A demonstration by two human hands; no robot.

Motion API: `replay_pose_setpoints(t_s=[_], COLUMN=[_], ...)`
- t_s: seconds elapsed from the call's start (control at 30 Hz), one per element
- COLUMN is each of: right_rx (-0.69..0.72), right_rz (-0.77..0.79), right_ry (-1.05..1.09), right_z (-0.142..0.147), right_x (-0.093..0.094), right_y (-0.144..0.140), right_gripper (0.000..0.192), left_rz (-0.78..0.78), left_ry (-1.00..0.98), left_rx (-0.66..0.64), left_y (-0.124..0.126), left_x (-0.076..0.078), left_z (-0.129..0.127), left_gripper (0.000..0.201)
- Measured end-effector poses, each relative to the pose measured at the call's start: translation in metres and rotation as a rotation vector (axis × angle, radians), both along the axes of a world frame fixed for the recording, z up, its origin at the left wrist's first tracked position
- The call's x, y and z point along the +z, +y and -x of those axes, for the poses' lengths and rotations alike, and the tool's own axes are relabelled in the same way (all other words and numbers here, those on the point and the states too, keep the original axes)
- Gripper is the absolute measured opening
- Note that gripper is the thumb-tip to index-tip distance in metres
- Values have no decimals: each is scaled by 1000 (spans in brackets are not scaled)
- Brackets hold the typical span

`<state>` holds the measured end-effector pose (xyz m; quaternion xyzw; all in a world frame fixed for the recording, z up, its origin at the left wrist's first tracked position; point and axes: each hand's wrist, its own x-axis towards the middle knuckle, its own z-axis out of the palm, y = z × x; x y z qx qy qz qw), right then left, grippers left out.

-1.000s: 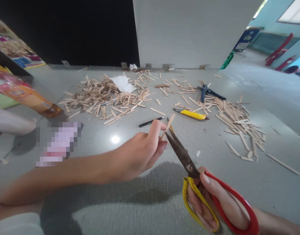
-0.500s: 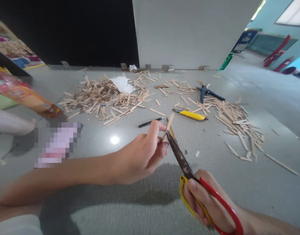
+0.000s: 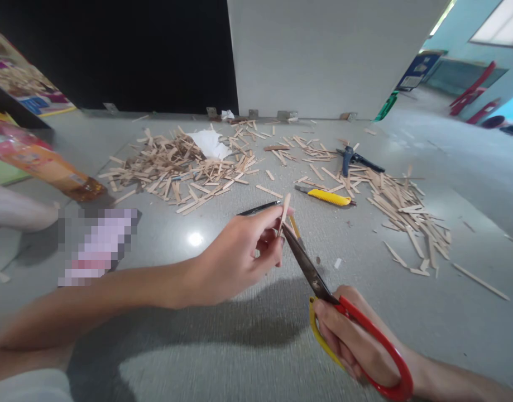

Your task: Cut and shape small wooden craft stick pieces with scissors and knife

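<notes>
Presently, left hand (image 3: 235, 254) pinching one wooden stick (image 3: 283, 209), right hand (image 3: 352, 335) gripping one pair of scissors (image 3: 323, 290), one yellow utility knife (image 3: 325, 196), two stick heaps, grey floor (image 3: 223, 357).

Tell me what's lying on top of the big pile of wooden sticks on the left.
A crumpled white sheet lies on the stick pile, at its far edge. Whatever sticks sit beneath the sheet are covered.

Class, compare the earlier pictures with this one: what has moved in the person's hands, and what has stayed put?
The scissors have closed: handles drawn together in the right hand, blades shut beside the wooden stick. The left hand has tipped the stick more upright. Both grips are unchanged; the yellow knife and stick piles lie as before.
</notes>
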<state>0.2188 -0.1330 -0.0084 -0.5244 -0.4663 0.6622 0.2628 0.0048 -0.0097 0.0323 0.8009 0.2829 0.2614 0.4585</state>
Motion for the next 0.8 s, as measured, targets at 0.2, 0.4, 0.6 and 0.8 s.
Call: replay_pose_setpoints(t_s=[0.2,0.4,0.6,0.8], right_rx=[25,-10,-5,27], right_rz=[29,57,25,-13], right_ry=[63,51,162,176], right_z=[-1,-4,-7,-6], right_x=[1,3,-5,-7], right_y=[-1,0,-1,0], right_gripper=[80,81,78,80], left_rz=[-205,130,361,380], left_ry=[149,56,-123,-111], left_rx=[-7,-40,-55,-88], left_y=[7,10,10,6], left_x=[4,6,5,4], left_z=[7,4,1,1], left_gripper=[29,23,15,7])
